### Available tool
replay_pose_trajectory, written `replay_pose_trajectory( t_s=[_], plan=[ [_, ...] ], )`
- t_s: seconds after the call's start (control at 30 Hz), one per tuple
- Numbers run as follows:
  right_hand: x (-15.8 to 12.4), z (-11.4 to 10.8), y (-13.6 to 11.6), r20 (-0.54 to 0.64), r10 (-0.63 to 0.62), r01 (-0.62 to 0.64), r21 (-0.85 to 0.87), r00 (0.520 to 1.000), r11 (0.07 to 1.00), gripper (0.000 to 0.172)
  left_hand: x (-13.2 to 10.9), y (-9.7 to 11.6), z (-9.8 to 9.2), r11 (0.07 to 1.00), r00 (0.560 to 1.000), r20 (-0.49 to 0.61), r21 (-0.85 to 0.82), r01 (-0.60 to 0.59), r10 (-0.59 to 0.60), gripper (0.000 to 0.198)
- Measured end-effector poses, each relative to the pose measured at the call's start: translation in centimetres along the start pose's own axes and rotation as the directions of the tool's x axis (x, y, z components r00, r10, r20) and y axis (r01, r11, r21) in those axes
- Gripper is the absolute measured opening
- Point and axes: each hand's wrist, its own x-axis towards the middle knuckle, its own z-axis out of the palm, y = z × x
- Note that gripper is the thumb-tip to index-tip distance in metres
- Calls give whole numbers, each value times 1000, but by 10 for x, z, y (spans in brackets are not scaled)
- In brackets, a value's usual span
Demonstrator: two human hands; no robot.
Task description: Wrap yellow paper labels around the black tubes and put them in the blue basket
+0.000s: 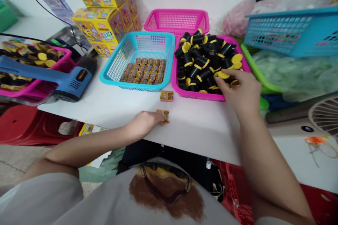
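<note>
Near the table's front edge, my left hand (144,123) pinches a small yellow printed sleeve (162,114) between its fingertips. A stack of similar flat printed sleeves (166,95) lies just beyond it on the white table. My right hand (243,89) reaches over the front right of a pink basket (200,95). Its thumb and fingers close on the yellow end of a small black-and-yellow cup (222,74). Many black cups with yellow ends (202,61) are heaped in that basket. My right fingers partly hide the cup they grip.
Left of the pink basket stands a light blue basket (108,72) with rows of small printed rolls (145,72). A blue heat gun (72,81) lies farther left beside another filled pink basket (66,54). Yellow boxes (99,24) are stacked behind. A fan (323,112) sits at right.
</note>
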Motion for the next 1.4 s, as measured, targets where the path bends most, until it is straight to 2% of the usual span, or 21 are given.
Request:
replay_pose_trajectory(
  t_s=[0.1,0.17,0.2,0.27,0.3,0.37,0.43,0.5,0.6,0.73,0.83,0.9,1.0,1.07,1.23,1.4],
  plan=[
    [-4,0,0,-215,-104,111,22,971,994,36,10,4,-17,985,990,-144,-169,-22,-2,24],
    [-8,1,-5,-310,-100,149,138,946,979,42,21,11,-30,959,961,-273,-262,-104,29,15],
    [-11,3,-8,-320,-81,158,224,944,962,43,29,14,-36,942,940,-338,-298,-154,46,11],
    [-18,7,-18,-276,-49,163,407,960,899,42,45,19,-41,905,902,-429,-361,-225,53,19],
    [-22,10,-24,-237,-43,158,492,970,856,41,53,20,-40,883,899,-436,-407,-235,38,25],
    [-30,13,-33,-125,-50,119,636,991,762,38,66,18,-34,823,925,-380,-527,-212,-5,31],
    [-38,15,-41,-9,-77,59,732,997,679,35,73,12,-23,775,957,-289,-601,-195,17,30],
    [-43,13,-46,80,-100,3,768,992,640,32,75,3,-11,781,962,-261,-582,-226,83,30],
    [-47,9,-53,159,-110,-57,779,981,624,29,72,-6,1,794,944,-282,-527,-302,171,25],
    [-48,5,-62,241,-116,-135,813,964,567,28,69,-9,4,783,916,-345,-504,-364,204,32],
    [-48,3,-67,309,-100,-199,796,946,571,26,67,-7,3,799,907,-383,-482,-359,177,39],
    [-48,2,-68,339,-92,-226,782,936,581,24,66,-7,2,789,882,-439,-474,-391,173,43],
    [-47,-1,-68,339,-96,-213,761,936,612,26,65,-7,0,767,839,-511,-457,-451,189,46],
    [-47,-2,-67,325,-96,-195,750,941,632,28,64,-7,-1,765,827,-528,-448,-463,192,47],
    [-47,-2,-66,317,-117,-178,759,941,626,29,64,-6,-2,776,813,-548,-421,-469,194,47],
    [-48,2,-63,309,-200,-128,780,930,613,37,65,-1,-3,789,839,-511,-431,-439,187,49]
  ],
)
